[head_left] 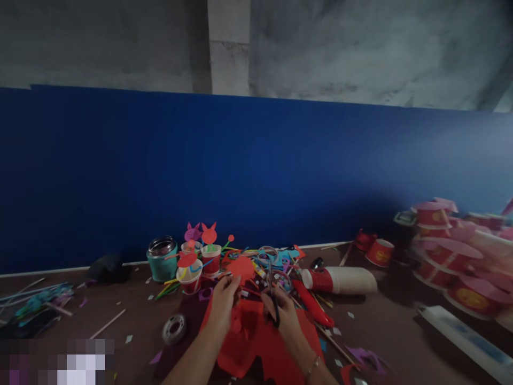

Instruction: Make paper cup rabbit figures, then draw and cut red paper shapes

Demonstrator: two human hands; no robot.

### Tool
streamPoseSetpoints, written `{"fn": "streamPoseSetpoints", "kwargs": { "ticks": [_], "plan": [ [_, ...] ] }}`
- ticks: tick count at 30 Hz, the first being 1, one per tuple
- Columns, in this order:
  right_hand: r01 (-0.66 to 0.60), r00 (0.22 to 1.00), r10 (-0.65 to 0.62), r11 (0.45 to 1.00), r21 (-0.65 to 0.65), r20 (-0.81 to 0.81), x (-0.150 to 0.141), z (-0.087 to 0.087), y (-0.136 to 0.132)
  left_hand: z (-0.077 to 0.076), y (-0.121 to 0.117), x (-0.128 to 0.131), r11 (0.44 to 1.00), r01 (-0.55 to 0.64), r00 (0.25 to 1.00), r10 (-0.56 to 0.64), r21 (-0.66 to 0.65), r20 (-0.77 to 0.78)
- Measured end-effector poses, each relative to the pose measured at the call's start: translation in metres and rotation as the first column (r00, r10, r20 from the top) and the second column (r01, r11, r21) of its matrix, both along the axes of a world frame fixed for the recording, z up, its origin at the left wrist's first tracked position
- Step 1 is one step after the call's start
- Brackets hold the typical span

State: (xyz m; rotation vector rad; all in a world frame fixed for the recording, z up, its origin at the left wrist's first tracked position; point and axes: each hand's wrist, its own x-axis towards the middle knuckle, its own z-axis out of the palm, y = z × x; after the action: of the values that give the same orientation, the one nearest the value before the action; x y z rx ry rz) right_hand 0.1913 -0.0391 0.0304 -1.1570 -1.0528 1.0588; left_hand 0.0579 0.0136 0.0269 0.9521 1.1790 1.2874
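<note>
My left hand pinches a round red paper cutout, held up over the table. In my right hand is a pair of scissors, its dark handles around my fingers and the blades pointing up and away, just right of the cutout. Below both hands lies a large red paper sheet with pieces cut out of it. Behind my left hand stand paper cups holding straws and red and purple animal-head cutouts.
A teal jar stands at the back left. A tape roll lies nearer. To the right are a stack of cups, a long red object, a single red cup and several decorated red cups. Scraps and straws litter the table.
</note>
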Motion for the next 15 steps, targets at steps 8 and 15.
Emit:
{"fn": "streamPoseSetpoints", "kwargs": {
  "ticks": [8,15],
  "plan": [
    [-0.26,0.963,0.264,0.963,-0.073,0.056,-0.013,-0.013,-0.003,-0.007,-0.034,0.012,0.998,-0.039,0.95,0.054,-0.057,0.308],
    [-0.201,0.978,0.201,0.98,-0.015,0.046,-0.013,-0.014,-0.002,-0.008,-0.038,0.016,0.993,0.006,0.955,0.03,-0.121,0.294]
  ]
}}
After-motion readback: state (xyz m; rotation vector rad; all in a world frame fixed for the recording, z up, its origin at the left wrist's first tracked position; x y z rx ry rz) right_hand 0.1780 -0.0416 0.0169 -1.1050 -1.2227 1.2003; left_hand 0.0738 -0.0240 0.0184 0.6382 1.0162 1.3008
